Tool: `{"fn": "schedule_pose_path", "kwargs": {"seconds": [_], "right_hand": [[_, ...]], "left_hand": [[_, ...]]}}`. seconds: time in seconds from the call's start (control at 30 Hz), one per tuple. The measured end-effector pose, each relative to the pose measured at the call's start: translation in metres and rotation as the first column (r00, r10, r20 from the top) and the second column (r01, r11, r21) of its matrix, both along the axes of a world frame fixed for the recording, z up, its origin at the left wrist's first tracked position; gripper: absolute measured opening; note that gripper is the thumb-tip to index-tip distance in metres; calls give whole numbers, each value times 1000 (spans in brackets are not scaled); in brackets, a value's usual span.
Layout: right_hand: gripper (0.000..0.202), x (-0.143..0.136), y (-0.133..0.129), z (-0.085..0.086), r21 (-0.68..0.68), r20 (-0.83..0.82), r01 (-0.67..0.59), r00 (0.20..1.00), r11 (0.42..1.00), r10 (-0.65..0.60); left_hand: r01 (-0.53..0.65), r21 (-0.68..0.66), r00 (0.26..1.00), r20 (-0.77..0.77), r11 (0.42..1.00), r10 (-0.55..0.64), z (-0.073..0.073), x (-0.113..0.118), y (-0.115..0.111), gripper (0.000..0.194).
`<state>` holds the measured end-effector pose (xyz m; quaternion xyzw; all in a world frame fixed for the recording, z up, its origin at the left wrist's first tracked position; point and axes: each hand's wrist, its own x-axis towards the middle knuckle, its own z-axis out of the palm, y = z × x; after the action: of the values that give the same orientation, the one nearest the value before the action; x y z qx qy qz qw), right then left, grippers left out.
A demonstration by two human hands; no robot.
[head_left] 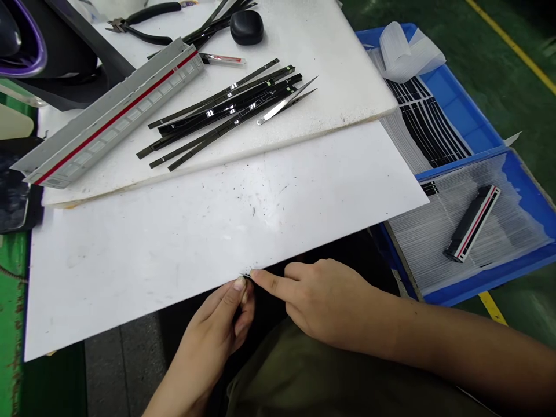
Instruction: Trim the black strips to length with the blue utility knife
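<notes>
At the near edge of the white board (174, 243), my left hand (217, 321) is closed in a pinch on a tiny dark piece (247, 275), mostly covered by the fingers. My right hand (324, 304) reaches in from the right, its index fingertip against that piece. Its other fingers are curled and its thumb is hidden, so what it grips cannot be made out. Farther back, glossy black strips (221, 119) lie in a loose bundle, with metal tweezers (284, 104) over their right end. A grey model train car shell (117, 124) with a red stripe lies left of them.
On a raised white foam slab (339, 63) lie black-handled cutting pliers (145, 23), a pen (223, 59) and a small black case (246, 27). At right, blue trays (482, 124) hold black strips, foam sheeting and a short striped train piece (472, 225).
</notes>
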<state>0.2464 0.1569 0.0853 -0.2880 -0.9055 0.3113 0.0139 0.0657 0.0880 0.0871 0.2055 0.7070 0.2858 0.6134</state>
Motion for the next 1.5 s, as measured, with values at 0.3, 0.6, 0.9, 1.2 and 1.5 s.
{"fn": "schedule_pose_path", "kwargs": {"seconds": [0.3, 0.6, 0.9, 1.2, 1.5], "right_hand": [[58, 0, -3, 1, 55, 56, 7, 998, 998, -10], [58, 5, 3, 4, -83, -24, 27, 999, 996, -29], [58, 3, -4, -1, 60, 37, 3, 999, 998, -5], [63, 13, -4, -6, -62, 17, 20, 1000, 998, -19], [63, 12, 3, -4, -95, 12, 3, 1000, 996, -2]], "left_hand": [[-23, -26, 1000, 14, 999, 23, 1, -1, 0, 50], [-25, -27, 998, 48, 999, 26, 0, -3, 1, 47], [-4, -31, 999, 52, 1000, 5, 0, -5, 0, 49], [26, -40, 988, 150, 999, -20, -6, -17, 0, 43], [54, -31, 993, 104, 998, -50, -7, -19, 1, 42]]}}
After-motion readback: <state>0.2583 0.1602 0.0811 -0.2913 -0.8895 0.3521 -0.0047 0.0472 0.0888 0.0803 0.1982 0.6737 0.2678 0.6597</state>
